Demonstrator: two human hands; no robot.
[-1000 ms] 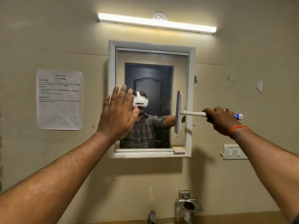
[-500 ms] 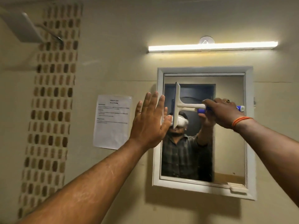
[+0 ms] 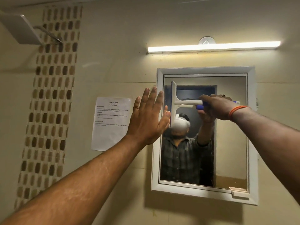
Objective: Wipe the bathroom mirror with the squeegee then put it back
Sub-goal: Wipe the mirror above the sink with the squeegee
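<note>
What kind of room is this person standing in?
Most likely a bathroom. A white-framed mirror hangs on a tiled wall under a strip light, and a square shower head juts out at upper left. The right hand holds a squeegee at the glass.

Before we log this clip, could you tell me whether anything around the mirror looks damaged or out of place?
Nothing looks broken or spilled. The mirror glass shows pale speckles in its lower half, not yet wiped. The right hand holds the squeegee near the mirror's upper left.
</note>
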